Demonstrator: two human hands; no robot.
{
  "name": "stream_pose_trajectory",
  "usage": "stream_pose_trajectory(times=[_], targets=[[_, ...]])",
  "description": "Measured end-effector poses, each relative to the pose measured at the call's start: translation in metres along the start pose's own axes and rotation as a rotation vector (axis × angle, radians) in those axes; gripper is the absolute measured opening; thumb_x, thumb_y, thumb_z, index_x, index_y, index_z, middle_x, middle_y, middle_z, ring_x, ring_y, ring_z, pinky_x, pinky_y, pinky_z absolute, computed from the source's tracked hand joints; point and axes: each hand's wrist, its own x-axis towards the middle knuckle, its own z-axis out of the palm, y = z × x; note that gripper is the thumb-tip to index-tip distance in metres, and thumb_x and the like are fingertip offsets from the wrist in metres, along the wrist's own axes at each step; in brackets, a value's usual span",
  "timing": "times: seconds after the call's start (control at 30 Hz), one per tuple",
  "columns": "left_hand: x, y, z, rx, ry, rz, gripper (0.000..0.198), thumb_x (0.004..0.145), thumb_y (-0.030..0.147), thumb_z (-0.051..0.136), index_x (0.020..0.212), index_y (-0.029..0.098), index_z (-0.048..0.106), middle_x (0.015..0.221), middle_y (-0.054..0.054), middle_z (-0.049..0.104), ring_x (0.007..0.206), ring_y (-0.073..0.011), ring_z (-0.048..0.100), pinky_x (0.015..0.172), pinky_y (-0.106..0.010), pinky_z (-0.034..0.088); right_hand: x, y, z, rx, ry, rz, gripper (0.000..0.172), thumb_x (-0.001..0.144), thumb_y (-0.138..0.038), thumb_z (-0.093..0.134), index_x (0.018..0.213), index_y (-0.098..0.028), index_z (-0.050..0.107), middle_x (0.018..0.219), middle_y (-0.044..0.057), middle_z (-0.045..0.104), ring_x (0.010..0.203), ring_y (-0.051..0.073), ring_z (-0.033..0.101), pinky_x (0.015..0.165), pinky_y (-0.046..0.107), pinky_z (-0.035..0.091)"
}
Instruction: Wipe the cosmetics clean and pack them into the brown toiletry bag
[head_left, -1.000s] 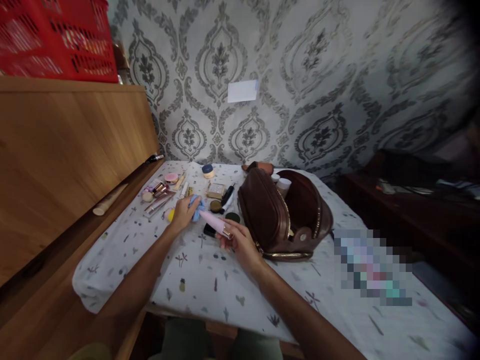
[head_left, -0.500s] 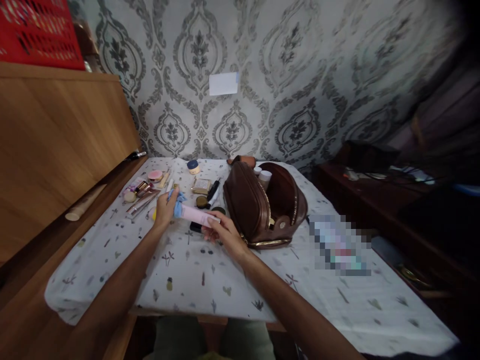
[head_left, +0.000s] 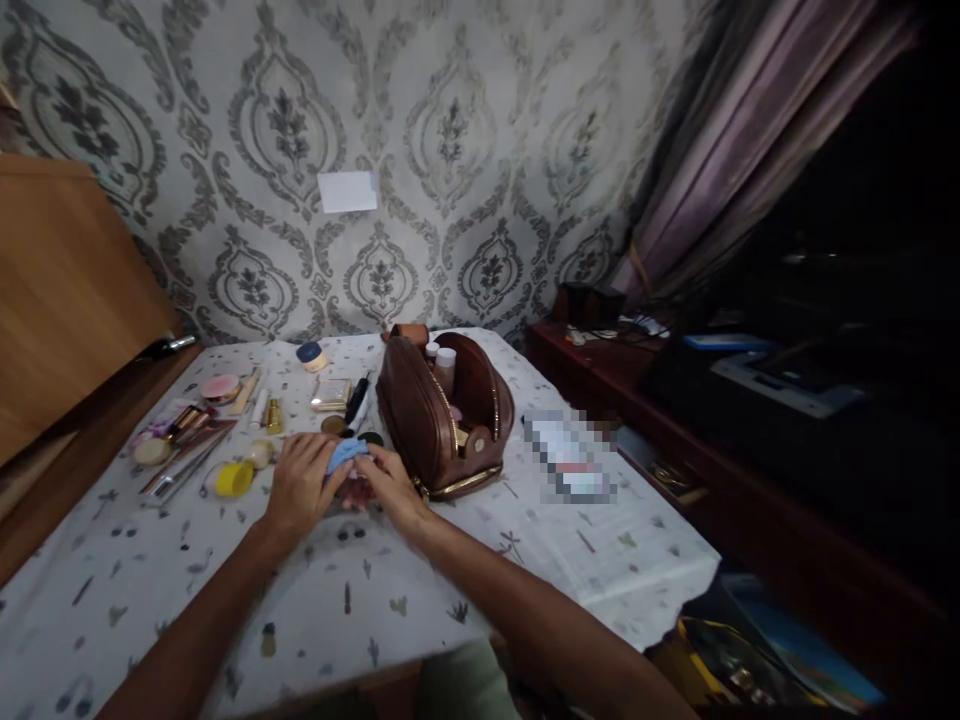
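Observation:
My left hand and my right hand meet over the patterned tablecloth, just left of an open brown leather pouch. The left hand's fingers are closed on a small blue cloth. My right hand is closed on a pink tube, which is almost wholly hidden between the two hands. Two small white-capped bottles stand up inside the pouch.
Cosmetics lie scattered behind my hands: a yellow cap, a round pink compact, brushes, a blue-lidded jar, a gold compact. A wooden headboard rises at left. A dark sideboard stands right of the table.
The view has swung to the right, so the red crate is out of sight. My hands have come together, and the pink tube is now mostly covered by them and the blue cloth.

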Motion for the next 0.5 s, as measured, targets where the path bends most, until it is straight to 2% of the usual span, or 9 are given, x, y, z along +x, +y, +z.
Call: stream_pose_trajectory(times=[0.1, 0.23, 0.4, 0.5], targets=[[0.000, -0.015, -0.001, 0.062, -0.003, -0.063, 0.030, 0.096, 0.037, 0.043, 0.088, 0.019, 0.066, 0.083, -0.009, 0.067, 0.084, -0.0268, 0.061, 0.085, -0.045, 0.046, -0.001, -0.003, 0.000, 0.015, -0.015, 0.013, 0.042, 0.073, -0.056, 0.072, 0.089, -0.020, 0.058, 0.062, -0.003, 0.065, 0.047, 0.012, 0.061, 0.040, 0.020, 0.037], [0.001, -0.038, -0.010, 0.052, 0.036, -0.234, 0.039, 0.096, 0.042, 0.038, 0.080, 0.020, 0.067, 0.078, -0.009, 0.067, 0.081, -0.0257, 0.061, 0.083, -0.040, 0.047, -0.001, -0.005, -0.001, 0.028, -0.011, -0.008, 0.043, 0.074, -0.055, 0.072, 0.097, -0.020, 0.060, 0.061, -0.004, 0.064, 0.047, 0.012, 0.061, 0.039, 0.020, 0.037], [0.003, -0.042, -0.016, -0.174, -0.063, -0.543, 0.049, 0.092, 0.051, 0.038, 0.072, 0.020, 0.069, 0.072, -0.006, 0.071, 0.069, -0.0221, 0.063, 0.073, -0.033, 0.048, 0.002, -0.002, -0.003, -0.025, -0.049, -0.031, 0.046, 0.075, -0.058, 0.071, 0.099, -0.020, 0.059, 0.064, -0.003, 0.065, 0.047, 0.012, 0.061, 0.040, 0.020, 0.039], [0.003, -0.047, -0.015, -0.322, -0.040, -0.751, 0.050, 0.086, 0.058, 0.046, 0.062, 0.019, 0.067, 0.062, -0.006, 0.070, 0.065, -0.0231, 0.064, 0.069, -0.033, 0.050, 0.001, -0.001, -0.003, -0.059, -0.109, -0.037, 0.051, 0.076, -0.061, 0.069, 0.105, -0.020, 0.057, 0.066, -0.003, 0.064, 0.050, 0.012, 0.062, 0.042, 0.020, 0.041]])
